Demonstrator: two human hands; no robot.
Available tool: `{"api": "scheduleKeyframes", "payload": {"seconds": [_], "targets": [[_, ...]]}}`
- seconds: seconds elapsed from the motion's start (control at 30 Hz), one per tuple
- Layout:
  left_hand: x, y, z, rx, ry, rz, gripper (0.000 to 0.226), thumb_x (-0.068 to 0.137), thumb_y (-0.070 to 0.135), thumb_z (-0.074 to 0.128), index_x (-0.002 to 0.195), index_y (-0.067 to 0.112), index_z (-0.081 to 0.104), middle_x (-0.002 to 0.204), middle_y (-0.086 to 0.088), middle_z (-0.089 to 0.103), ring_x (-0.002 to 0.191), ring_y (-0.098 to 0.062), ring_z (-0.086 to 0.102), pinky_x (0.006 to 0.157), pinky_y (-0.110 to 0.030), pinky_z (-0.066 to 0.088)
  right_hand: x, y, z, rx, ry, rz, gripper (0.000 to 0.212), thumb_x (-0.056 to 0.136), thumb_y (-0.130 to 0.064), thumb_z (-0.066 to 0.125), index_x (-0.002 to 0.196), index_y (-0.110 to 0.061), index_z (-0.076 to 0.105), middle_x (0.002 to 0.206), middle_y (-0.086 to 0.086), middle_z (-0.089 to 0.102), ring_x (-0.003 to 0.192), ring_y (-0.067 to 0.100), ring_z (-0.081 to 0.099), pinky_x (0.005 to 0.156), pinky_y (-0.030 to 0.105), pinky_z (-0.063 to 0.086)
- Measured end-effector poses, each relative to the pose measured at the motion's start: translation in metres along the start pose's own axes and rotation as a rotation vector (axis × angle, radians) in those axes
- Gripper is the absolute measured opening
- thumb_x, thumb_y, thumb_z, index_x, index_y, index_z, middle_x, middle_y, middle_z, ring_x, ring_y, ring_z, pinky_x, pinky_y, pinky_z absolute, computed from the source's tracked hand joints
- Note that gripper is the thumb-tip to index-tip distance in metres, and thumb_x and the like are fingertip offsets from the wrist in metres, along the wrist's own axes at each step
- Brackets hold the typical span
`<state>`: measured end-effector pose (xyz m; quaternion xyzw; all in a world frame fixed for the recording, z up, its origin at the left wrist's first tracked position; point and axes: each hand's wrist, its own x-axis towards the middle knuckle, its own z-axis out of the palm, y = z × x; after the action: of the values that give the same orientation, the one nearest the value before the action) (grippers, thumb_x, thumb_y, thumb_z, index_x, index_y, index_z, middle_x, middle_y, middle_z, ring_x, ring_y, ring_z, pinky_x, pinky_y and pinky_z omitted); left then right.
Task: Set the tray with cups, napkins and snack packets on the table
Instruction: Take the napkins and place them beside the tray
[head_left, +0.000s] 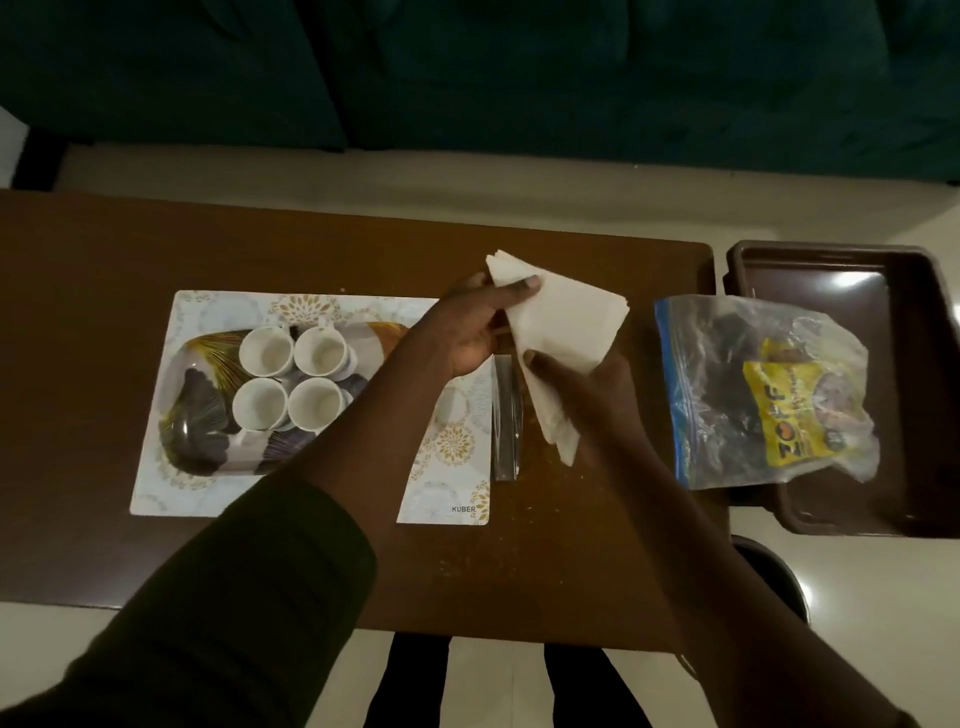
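- Head view: A person stood over a brown table (104, 270) and held a stack of white napkins (563, 332) above it in both hands, between a decorated tray (457, 457) to the left and a zip bag of snack packets (763, 395) to the right.
- The left hand (483, 332) was closed on the stack's upper left corner, thumb pressed flat on top; the right hand (587, 374) pinched its lower edge, fingers curled underneath.
- The napkins hung tilted, their long axis running from the far left corner down toward the near right, with loose lower sheets trailing toward the person.
- Four white cups (293, 379) stood mouths up in a tight two-by-two cluster on the left half of the tray.
- A clear plastic sleeve (506, 415) lay on the table just beside the tray's right edge, directly beneath the napkins.
- The snack bag lay partly over the rim of a dark brown bin (914, 395) off the table's right end.
- Judgement: the napkins looked bound for the tray's bare right half; squaring the sheets with both hands first, then laying them flat and parallel to the tray's edge, clear of the cups, would keep the trailing sheets from slipping.
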<state>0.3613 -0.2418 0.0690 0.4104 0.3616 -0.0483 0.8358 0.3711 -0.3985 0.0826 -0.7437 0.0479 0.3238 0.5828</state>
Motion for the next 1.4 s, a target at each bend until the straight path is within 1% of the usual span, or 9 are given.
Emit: {"api": "scheduleKeyframes", "payload": {"seconds": [0.1,0.23,0.47,0.67,0.83,0.97,1.1,1.2,1.4], "targets": [[0.0,-0.004,0.004,-0.167,0.088,-0.026,0.017,0.091,0.012,0.063,0.108,0.01,0.06,0.1,-0.007,0.069,0.092,-0.023,0.066,0.07,-0.038,0.058,-0.01,0.007,0.01,-0.036,-0.048,0.046,0.066,0.067,-0.035,0.083,0.123,-0.014,0.056,0.104,0.0,0.071,0.085,0.014,0.072,0.066,0.029,0.059],[-0.003,-0.016,0.019,-0.296,0.13,-0.066,0.045,0.09,0.022,0.066,0.131,0.01,0.051,0.112,-0.01,0.066,0.099,-0.027,0.063,0.077,-0.042,0.055,-0.022,0.022,0.018,-0.011,-0.076,0.083,0.045,0.083,-0.01,0.073,0.122,-0.003,0.052,0.085,0.008,0.072,0.064,0.016,0.074,0.061,0.03,0.061],[-0.004,-0.021,0.015,-0.424,-0.14,0.051,0.029,0.09,-0.001,0.057,0.109,0.02,0.054,0.116,-0.01,0.063,0.107,-0.032,0.063,0.099,-0.05,0.048,-0.027,0.023,0.009,0.095,-0.134,0.1,0.052,0.082,-0.024,0.073,0.127,-0.019,0.047,0.108,0.002,0.068,0.084,0.015,0.074,0.071,0.027,0.061],[-0.001,-0.01,0.015,-0.476,-0.197,0.119,0.034,0.092,0.002,0.055,0.117,0.025,0.055,0.119,-0.01,0.065,0.114,-0.032,0.063,0.096,-0.05,0.051,-0.029,0.022,0.006,0.191,-0.169,0.044,0.02,0.095,-0.014,0.057,0.115,-0.012,0.06,0.107,0.008,0.072,0.098,0.023,0.071,0.09,0.04,0.056],[0.001,-0.009,0.02,-0.357,-0.239,0.04,0.013,0.093,0.004,0.056,0.086,0.014,0.058,0.087,-0.003,0.066,0.094,-0.024,0.072,0.091,-0.045,0.056,-0.027,0.016,-0.001,0.242,-0.051,0.068,0.032,0.089,-0.035,0.065,0.118,-0.028,0.055,0.107,-0.014,0.067,0.085,-0.005,0.068,0.063,0.013,0.055],[0.0,-0.02,0.024,-0.363,-0.134,0.067,0.03,0.09,-0.004,0.056,0.113,0.014,0.05,0.094,-0.01,0.067,0.083,-0.027,0.073,0.077,-0.04,0.061,-0.031,0.014,-0.003,0.009,0.106,-0.032,0.039,0.092,-0.029,0.062,0.128,-0.015,0.056,0.118,-0.002,0.067,0.098,0.011,0.066,0.081,0.028,0.057],[0.0,-0.026,0.021,-0.124,0.004,-0.004,0.064,0.086,0.009,0.07,0.139,0.018,0.035,0.121,-0.013,0.062,0.103,-0.027,0.064,0.083,-0.039,0.057,-0.034,0.022,-0.004,-0.111,0.257,-0.126,0.041,0.085,-0.023,0.069,0.123,-0.011,0.06,0.11,-0.003,0.067,0.09,0.006,0.065,0.073,0.017,0.055],[-0.001,-0.024,0.005,0.158,0.024,-0.065,0.073,0.083,0.012,0.073,0.144,0.022,0.035,0.118,-0.004,0.057,0.102,-0.021,0.06,0.074,-0.031,0.059,-0.039,0.032,0.002,-0.162,0.321,-0.195,0.042,0.083,-0.019,0.071,0.123,-0.012,0.059,0.11,-0.005,0.068,0.097,0.009,0.066,0.082,0.027,0.058],[0.003,-0.027,-0.017,0.324,0.044,-0.08,0.062,0.088,-0.007,0.058,0.14,0.022,0.043,0.133,-0.017,0.056,0.119,-0.032,0.057,0.091,-0.041,0.054,-0.036,0.054,0.023,-0.351,0.353,-0.368,0.04,0.081,-0.015,0.074,0.119,-0.009,0.06,0.11,0.005,0.069,0.093,0.006,0.058,0.082,0.021,0.052]]}}
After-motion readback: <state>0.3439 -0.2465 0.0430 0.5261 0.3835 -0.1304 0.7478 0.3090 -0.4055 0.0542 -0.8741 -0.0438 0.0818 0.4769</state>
